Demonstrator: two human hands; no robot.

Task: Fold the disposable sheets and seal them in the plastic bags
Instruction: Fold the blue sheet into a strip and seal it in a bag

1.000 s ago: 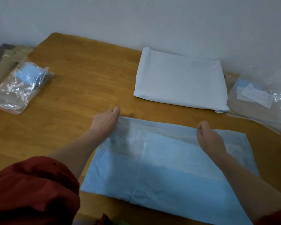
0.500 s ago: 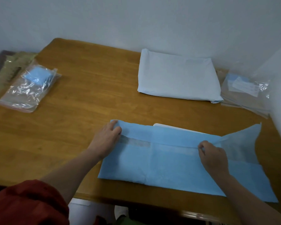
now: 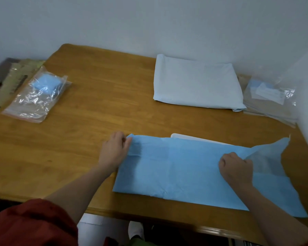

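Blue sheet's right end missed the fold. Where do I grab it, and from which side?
Pinch the pointed far-right corner of the blue sheet, coming from the right. It is a single thin layer sticking out past the fold, edges free, seemingly lifted off the wooden table. The right hand grips the fold just beside it; the left hand holds the other end.

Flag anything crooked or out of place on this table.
The blue sheet is folded unevenly: beyond the right hand, its right end flares out at a slant, not lined up with the folded edge near the left hand.
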